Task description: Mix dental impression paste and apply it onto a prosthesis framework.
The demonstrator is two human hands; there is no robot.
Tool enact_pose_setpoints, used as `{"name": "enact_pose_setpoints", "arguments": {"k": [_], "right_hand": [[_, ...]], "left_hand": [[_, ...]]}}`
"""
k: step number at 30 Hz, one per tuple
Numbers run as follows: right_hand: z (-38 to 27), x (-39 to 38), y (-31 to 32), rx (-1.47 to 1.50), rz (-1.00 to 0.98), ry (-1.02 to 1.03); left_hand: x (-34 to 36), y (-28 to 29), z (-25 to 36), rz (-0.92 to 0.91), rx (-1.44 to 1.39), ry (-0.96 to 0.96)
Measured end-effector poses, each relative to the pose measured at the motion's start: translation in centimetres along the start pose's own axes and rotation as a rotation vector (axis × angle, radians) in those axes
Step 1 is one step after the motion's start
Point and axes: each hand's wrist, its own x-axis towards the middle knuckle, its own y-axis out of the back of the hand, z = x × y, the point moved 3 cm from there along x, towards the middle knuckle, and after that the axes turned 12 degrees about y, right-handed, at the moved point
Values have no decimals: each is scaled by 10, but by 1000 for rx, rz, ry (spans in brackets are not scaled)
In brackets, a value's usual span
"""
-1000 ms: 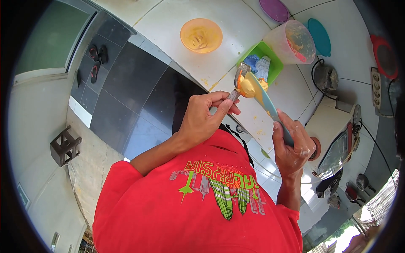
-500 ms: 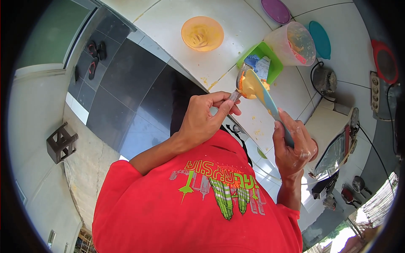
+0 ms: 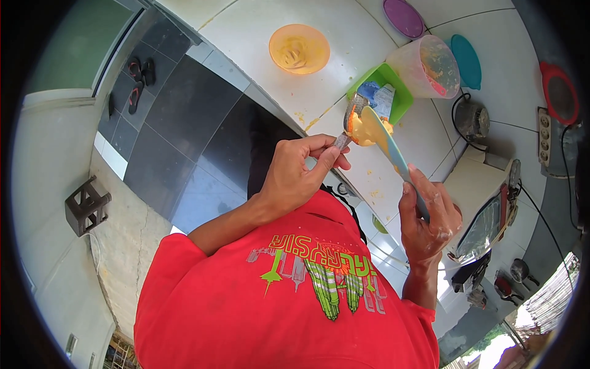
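Over the table (image 3: 246, 27), a metal utensil (image 3: 350, 115) is pinched by its handle (image 3: 342, 141) in the curled left hand (image 3: 301, 161), apparently for steadiness; a pale-blue spatula (image 3: 393, 155) is gripped in the closed right hand (image 3: 432, 213), blade (image 3: 376, 128) angled against yellow cream (image 3: 361, 130) on the utensil.

Blk flip-flops (image 3: 136, 97) on dk tiles (image 3: 187, 117), brn stool (image 3: 76, 214)

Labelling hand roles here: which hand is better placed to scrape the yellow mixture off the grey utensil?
The right hand, probably: it holds the blue spatula against the yellow mixture. The left hand pinches one end of the grey utensil, so seems suited to steadying.
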Motion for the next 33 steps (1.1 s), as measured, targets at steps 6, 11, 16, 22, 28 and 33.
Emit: {"name": "enact_pose_setpoints", "arguments": {"k": [6,11,16,22,28,33], "right_hand": [[-5,2,0,-22,0,16],[-5,0,2,-11,-21,-9],[-1,-2,11,165,45,0],[7,5,32,255,-28,-98],[6,14,49,38,9,71],[2,22,48,-18,-54,38]], "left_hand": [[-3,0,1,-5,5,-1],[-5,3,1,-14,-31,4],[-5,5,3,-27,-18,-19],[-8,7,7,-36,-38,-49],[-10,9,13,28,3,-94],[-13,10,12,50,-12,-108]]}}
